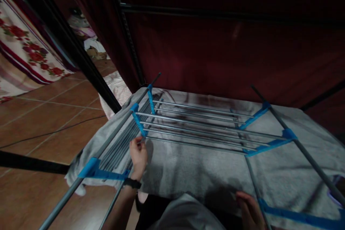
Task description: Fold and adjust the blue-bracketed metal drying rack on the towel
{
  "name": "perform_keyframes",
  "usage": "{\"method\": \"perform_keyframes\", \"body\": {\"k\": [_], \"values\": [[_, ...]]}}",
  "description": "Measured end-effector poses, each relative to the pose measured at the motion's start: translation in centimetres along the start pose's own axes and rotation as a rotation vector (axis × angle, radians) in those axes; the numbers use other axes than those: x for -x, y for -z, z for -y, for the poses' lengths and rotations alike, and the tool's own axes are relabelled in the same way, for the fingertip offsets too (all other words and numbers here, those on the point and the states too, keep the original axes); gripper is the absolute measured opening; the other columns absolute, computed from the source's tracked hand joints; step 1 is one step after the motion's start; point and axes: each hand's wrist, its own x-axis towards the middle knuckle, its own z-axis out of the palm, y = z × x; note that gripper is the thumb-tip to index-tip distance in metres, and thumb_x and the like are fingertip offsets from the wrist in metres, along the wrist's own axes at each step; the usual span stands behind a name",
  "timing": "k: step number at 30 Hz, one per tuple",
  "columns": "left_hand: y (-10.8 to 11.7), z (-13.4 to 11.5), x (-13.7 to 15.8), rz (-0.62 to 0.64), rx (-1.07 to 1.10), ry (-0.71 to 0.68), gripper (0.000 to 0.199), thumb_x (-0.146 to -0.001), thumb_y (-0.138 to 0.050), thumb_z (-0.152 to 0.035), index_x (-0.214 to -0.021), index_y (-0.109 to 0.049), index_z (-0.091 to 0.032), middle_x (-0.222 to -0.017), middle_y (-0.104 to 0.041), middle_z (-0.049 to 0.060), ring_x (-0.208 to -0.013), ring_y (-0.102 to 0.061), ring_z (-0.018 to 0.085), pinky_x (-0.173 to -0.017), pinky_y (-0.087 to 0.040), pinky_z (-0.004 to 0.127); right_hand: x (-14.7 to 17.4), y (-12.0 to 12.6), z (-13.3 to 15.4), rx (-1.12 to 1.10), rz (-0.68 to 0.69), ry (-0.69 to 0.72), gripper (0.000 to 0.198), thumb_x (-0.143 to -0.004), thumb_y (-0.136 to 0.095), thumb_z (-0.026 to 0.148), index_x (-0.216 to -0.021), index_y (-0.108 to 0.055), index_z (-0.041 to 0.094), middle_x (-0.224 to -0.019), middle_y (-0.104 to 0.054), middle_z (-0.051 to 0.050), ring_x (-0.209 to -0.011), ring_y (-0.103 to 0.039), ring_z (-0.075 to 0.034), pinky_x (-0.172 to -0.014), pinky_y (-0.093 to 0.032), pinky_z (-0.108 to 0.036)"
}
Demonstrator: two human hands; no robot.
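Observation:
A clothes drying rack of grey metal tubes and blue plastic brackets (pixel 289 134) stands in front of me on a grey cloth (pixel 185 165). My left hand (pixel 138 154), with a dark band on its wrist, is closed at the rack's left side. Its fingertips pinch at the lower end of a blue bracket (pixel 138 122), where a thin tube meets it. My right hand (pixel 250 208) hangs low at the right, beside the rack's thin right tube (pixel 252 174). Its fingers are loosely bent with nothing visible in them, and the frame's bottom edge cuts it off.
Behind the rack hangs a dark red curtain (pixel 202 61) with a black metal bar (pixel 188 10) across it. A slanting black post (pixel 88 68) stands at the left, over a tiled floor (pixel 54 115) with a dark cable (pixel 59 129). A flowered blanket (pixel 29 43) hangs beyond.

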Motion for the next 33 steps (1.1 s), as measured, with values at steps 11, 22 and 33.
{"method": "perform_keyframes", "body": {"k": [11,22,33], "values": [[-1.2,1.3,-2.6,0.157,-0.211,-0.032,0.032,-0.084,-0.056,-0.015,-0.112,-0.069,-0.018,-0.110,-0.070,0.012,-0.117,-0.061,0.030,-0.110,-0.048,0.046,-6.1,-15.6,9.9,0.428,0.265,0.772,0.040,-0.100,-0.043,0.015,-0.132,-0.064,0.024,-0.134,-0.067,-0.011,-0.125,-0.059,-0.028,-0.109,-0.044,-0.050],[-1.7,0.7,-2.2,0.142,-0.373,-0.010,0.030,-0.095,-0.051,-0.026,-0.115,-0.071,-0.015,-0.116,-0.068,0.017,-0.112,-0.061,0.033,-0.101,-0.048,0.044,-10.4,-19.6,9.0,0.628,0.267,0.788,0.025,-0.102,-0.051,0.019,-0.117,-0.070,0.023,-0.108,-0.072,-0.009,-0.105,-0.063,-0.027,-0.094,-0.042,-0.040],[-1.8,0.3,-1.9,0.112,-0.414,-0.008,0.027,-0.098,-0.050,-0.030,-0.112,-0.070,-0.018,-0.113,-0.068,0.015,-0.110,-0.062,0.033,-0.096,-0.049,0.044,-10.6,-19.6,8.4,0.551,0.256,0.798,0.029,-0.104,-0.047,0.024,-0.118,-0.072,0.027,-0.109,-0.073,-0.008,-0.104,-0.065,-0.027,-0.093,-0.044,-0.041]]}}
